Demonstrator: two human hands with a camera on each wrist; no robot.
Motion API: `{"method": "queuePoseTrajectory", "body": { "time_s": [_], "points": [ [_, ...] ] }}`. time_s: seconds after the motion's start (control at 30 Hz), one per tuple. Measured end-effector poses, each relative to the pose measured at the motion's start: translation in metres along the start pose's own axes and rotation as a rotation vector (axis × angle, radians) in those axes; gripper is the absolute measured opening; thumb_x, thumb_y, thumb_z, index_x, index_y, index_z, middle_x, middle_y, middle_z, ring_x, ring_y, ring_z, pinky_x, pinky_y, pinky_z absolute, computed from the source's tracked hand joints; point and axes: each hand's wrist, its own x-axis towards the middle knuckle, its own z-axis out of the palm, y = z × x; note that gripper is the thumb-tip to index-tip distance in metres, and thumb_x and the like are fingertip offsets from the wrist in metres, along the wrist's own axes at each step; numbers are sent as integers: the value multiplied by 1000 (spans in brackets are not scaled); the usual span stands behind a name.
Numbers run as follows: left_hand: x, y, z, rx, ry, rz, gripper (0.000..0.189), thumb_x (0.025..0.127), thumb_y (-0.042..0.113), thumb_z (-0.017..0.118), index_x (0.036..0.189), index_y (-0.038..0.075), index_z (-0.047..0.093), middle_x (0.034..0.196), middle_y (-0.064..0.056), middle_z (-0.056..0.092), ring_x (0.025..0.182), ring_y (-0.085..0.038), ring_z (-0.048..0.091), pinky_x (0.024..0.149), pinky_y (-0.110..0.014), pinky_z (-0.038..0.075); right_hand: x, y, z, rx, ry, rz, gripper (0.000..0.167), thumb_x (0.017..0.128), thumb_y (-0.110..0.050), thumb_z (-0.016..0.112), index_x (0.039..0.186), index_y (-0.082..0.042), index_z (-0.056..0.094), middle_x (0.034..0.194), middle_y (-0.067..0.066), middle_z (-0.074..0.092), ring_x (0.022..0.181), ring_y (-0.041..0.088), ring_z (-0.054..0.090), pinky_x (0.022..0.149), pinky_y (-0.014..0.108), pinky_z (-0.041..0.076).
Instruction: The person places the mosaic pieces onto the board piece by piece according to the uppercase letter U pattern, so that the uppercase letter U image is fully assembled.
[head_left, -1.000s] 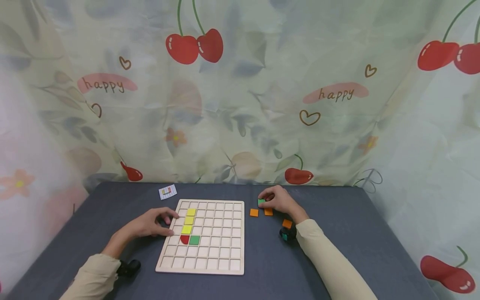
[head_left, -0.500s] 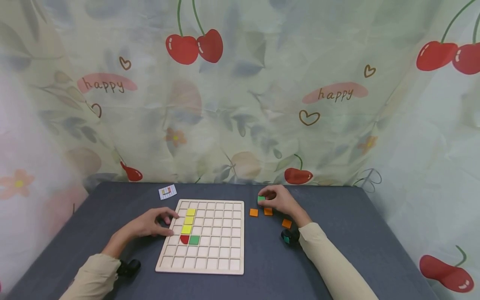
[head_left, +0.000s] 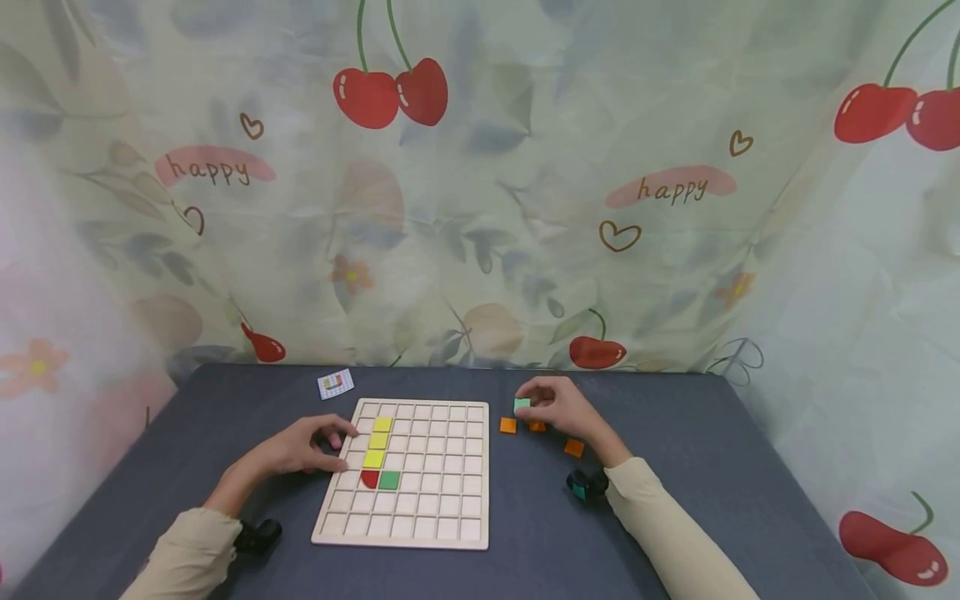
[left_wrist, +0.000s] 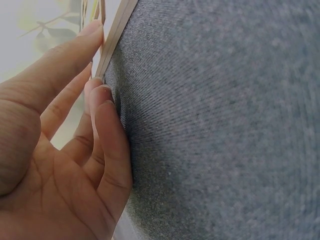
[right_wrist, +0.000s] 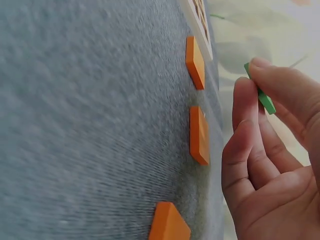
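Observation:
A square green tile [head_left: 522, 403] is pinched between the thumb and fingers of my right hand [head_left: 562, 407]. The right wrist view shows this tile [right_wrist: 267, 101] held tilted, clear of the cloth. Beyond the left edge of a pale gridded wooden board [head_left: 452, 463], my left hand [head_left: 292, 447] has its thumb and forefinger spread along that edge, touching it. On the board lie a column of three yellow tiles [head_left: 378, 441], a red rounded piece [head_left: 370, 479] below them, and a green tile [head_left: 388, 480] beside the red one.
Orange tiles lie on the dark cloth right of the board: one near it [head_left: 507, 426], one partly under my right hand [head_left: 537, 426], another nearer the wrist [head_left: 573, 448]. A small patterned card [head_left: 335, 384] sits behind the board. A printed curtain [head_left: 480, 208] hangs behind the table.
My right hand lifts slightly with the green tile, and its face turns lighter as it tilts. The right forearm shifts a little rightward. My left hand and the board stay put.

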Motion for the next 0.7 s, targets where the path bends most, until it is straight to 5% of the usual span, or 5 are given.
{"method": "queuePoseTrajectory", "body": {
  "time_s": [0.47, 0.7],
  "points": [
    [0, 1, 0, 15, -3, 5, 48, 86, 13, 84, 127, 0, 62, 96, -10, 51, 60, -20, 50, 56, -29, 44, -19, -9, 9, 10, 9, -38, 24, 97, -11, 72, 115, 4, 70, 90, 13, 71, 80, 36, 67, 69, 42, 54],
    [-1, 2, 0, 24, -1, 2, 48, 86, 13, 83, 127, 0, 62, 96, -10, 51, 61, -20, 50, 56, -29, 44, -24, -18, 16, -52, 18, -53, 18, 95, -13, 74, 109, -1, 75, 90, 6, 69, 74, 23, 60, 64, 31, 47]
  ]
}}
